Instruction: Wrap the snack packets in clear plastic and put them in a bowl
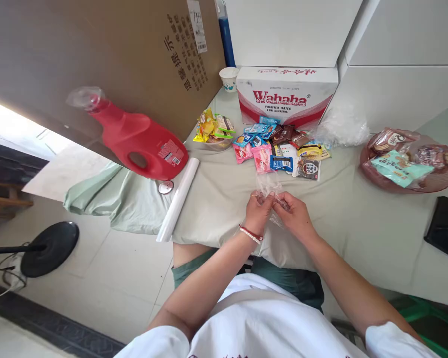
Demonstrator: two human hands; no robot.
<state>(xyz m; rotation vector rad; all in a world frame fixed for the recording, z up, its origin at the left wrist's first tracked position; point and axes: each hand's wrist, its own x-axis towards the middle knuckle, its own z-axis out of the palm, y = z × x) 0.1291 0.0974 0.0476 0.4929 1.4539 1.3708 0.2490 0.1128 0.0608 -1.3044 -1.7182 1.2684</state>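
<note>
Near the table's front edge, my left hand (259, 211) and my right hand (291, 213) meet over a clear plastic bag (268, 182). Both hands are closed, pinching the crinkled film between thumbs and fingers. Part of the bag stands up beyond my fingertips, and a bit hangs below them. Whether anything lies inside it I cannot tell. Just past the bag is a pile of small wrapped snacks, with a pink packet (262, 158), a blue packet (281, 163) and a dark packet (308, 169) at its near side.
A red jug (145, 136) and a white roll (179, 199) are on the left. Behind the snacks stands a Wahaba-style "Wahaha" carton (287, 92) beside a paper cup (229, 79). Clear bags (343, 124) and a pink bowl (399, 184) of snacks lie right, near a black object (446, 226).
</note>
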